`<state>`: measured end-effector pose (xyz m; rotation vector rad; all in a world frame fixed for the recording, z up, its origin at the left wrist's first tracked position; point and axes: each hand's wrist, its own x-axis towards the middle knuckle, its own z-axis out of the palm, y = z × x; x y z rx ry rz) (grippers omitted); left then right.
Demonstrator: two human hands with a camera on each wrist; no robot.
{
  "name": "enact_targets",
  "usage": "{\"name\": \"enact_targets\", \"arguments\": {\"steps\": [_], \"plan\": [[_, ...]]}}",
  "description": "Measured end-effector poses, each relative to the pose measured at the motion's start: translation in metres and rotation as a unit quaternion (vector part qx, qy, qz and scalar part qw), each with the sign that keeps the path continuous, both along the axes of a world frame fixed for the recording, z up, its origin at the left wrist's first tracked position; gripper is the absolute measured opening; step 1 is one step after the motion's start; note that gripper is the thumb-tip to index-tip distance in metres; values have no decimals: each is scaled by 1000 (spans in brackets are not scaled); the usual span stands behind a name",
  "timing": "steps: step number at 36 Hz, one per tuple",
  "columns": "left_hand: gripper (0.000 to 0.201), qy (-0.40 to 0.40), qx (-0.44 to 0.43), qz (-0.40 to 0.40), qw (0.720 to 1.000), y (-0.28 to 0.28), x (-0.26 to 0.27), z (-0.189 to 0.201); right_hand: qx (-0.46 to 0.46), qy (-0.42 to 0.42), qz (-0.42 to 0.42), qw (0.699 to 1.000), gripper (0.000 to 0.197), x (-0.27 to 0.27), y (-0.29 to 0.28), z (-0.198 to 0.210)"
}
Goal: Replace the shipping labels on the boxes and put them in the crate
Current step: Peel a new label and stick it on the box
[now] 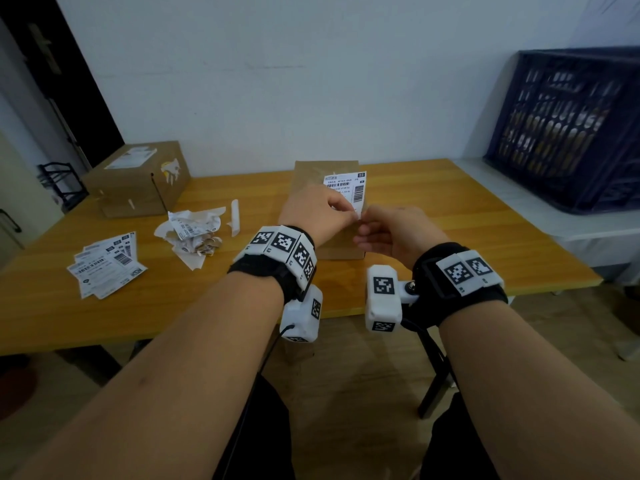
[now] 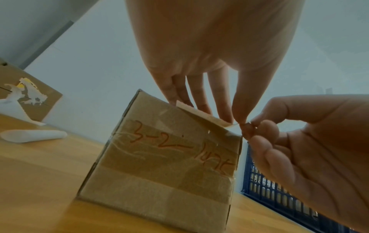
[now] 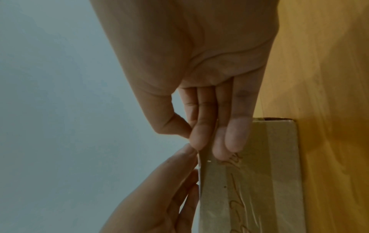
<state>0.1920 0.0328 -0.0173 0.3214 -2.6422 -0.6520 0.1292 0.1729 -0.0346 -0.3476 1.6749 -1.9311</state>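
The shipping label is being worked loose on top of the near box, which is standing on the table directly before the person. Its near edge is being lifted, the long axis running away toward the wall. That edge is being pinched by the left hand, and its right corner by the right hand, just beside it. The crate is standing well to the right, nearer the right hand.
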Motion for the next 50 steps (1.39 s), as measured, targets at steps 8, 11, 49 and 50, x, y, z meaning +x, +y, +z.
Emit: {"name": "enact_targets", "arguments": {"steps": [8,11,49,50], "plan": [[11,-3,13,-3,1000,0,0,1,-2,4,7,1000,13,-1,0,-1],[10,-9,8,0,1000,2,1,2,8,15,8,1000,12,-2,0,0],[19,-13,66,1,998,5,2,10,87,141,8,986,13,-12,-3,-2],[19,-6,70,6,998,5,2,10,90,139,7,986,15,-12,-4,-2]]}}
